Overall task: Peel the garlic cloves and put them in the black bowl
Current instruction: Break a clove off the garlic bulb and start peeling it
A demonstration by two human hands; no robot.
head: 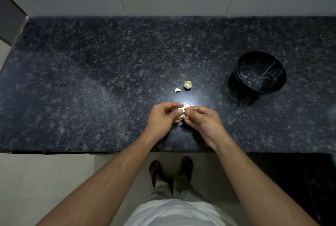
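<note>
Pinching garlic clove [182, 111], both hands [183, 118]

Dark speckled granite counter [91, 80]. On it: black bowl [261, 72] at right; garlic bulb [187, 85] near centre, loose clove [178, 90] just beside it.

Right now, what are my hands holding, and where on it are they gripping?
A garlic clove, pinched between the fingertips of the left hand and right hand, one from each side. Which end each grips cannot be told.
</note>
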